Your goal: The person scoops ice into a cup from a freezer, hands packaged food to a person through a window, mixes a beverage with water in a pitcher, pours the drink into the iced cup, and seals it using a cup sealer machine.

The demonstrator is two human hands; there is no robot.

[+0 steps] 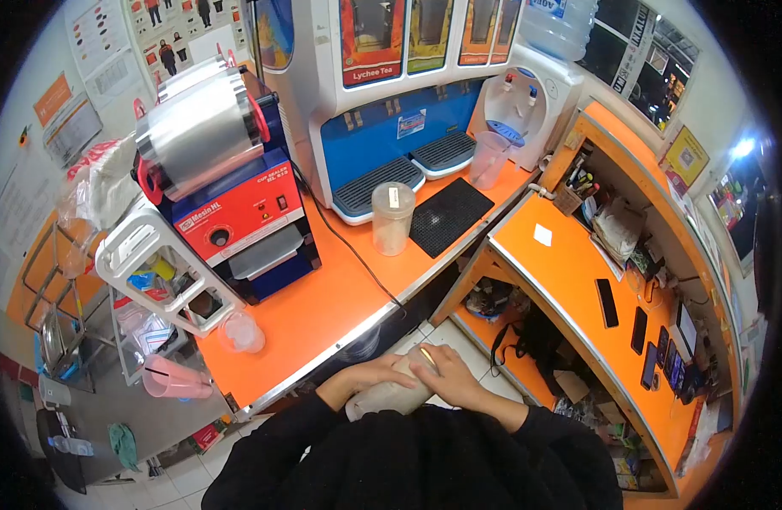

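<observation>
Pale jar (391, 395): it was just off the near edge of the counter, tilted, in front of the person's dark top; held that close, it was probably easier to steady. Its contents could not be made out.
Left hand (364, 379): it was wrapped around the jar's left side, apparently to support it.
Right hand (448, 376): it was closed over the jar's far right end, seemingly to stop it turning. A small gold-coloured thing (428, 360) showed at the fingers, too small to identify.
Counter (310, 340): it ran beyond the hands, from near left to far right.
Lidded jar (392, 223): it stood upright left of the black mat (450, 217), within easy reach, presumably for frequent use.
Drink machine (401, 127): it stood behind them, its drip trays facing the person, likely for filling.
Clear jug (490, 160): it stood far right, by the water dispenser (527, 102).
Cup sealer (248, 208): it stood left, controls turned towards the worker.
Plastic cup (241, 331): it sat near left, beside the white rack (166, 268).
Phones (606, 303): several lay on the right-hand desk (548, 263), likely kept apart from spills.
</observation>
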